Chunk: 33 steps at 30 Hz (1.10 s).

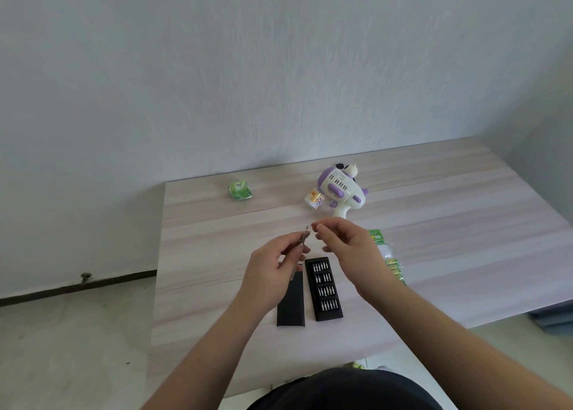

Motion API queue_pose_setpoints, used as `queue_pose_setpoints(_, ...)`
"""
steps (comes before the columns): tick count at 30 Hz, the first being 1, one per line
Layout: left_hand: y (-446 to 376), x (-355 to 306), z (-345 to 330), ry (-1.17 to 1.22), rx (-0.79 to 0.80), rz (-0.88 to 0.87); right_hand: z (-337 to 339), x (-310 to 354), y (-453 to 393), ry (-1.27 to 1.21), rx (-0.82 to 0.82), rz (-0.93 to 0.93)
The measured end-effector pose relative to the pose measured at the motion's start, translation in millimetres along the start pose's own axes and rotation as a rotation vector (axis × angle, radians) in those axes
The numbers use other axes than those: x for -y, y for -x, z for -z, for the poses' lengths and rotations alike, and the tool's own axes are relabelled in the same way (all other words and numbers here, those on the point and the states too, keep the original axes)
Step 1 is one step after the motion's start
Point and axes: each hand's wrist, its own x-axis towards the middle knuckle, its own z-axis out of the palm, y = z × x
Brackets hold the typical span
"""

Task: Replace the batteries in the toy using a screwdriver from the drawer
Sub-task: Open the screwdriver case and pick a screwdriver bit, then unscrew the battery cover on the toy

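1. The left hand (273, 267) gripped a slim metal screwdriver (302, 239), its fingers curled round the shaft and the tip pointing up and away.
2. The right hand (344, 248) was raised just beside that tip, finger and thumb pinched together as if on a small bit; the bit itself was too small to confirm.
3. The toy (339, 189), a white and purple pistol-shaped item, lay on the far side of the bench (465, 223), well apart from both hands.
4. Judgement: the toy looked like light, hard, hollow plastic, smooth and liable to slide. It would best be held round the grip or body while the screw is turned.
5. Judgement: the driver and any bit are thin and easily dropped; a firm pinch is needed.
6. An open bit case (324, 288) and its black sleeve (291, 304) lay directly below the hands.
7. A green battery pack (390, 260) lay right of the case, partly hidden by the right wrist.
8. A small yellow-white bottle (314, 199) lay just beside the toy; a green packet (239, 189) lay far left.
9. Nothing blocked the reach to the toy.
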Motion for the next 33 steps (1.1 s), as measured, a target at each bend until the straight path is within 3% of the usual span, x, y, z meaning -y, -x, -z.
queue_pose_setpoints(12,-12.1,-1.4,-18.5,0.07,0.026,0.038,8.0,-10.4,1.9,-0.035,-0.08,-0.01)
queue_pose_setpoints(19,-24.2,7.5,-34.8,-0.148,0.142,0.069,32.9,-21.9,-11.2,-0.104,-0.086,-0.035)
queue_pose_setpoints(23,-34.2,2.0,-50.1,-0.257,0.126,0.067,44.8,-29.2,-18.7,-0.133,-0.084,-0.065)
queue_pose_setpoints(33,-74.5,-10.7,-111.8,-0.304,0.129,0.049,99.8,-55.5,-47.2,-0.183,-0.046,-0.199)
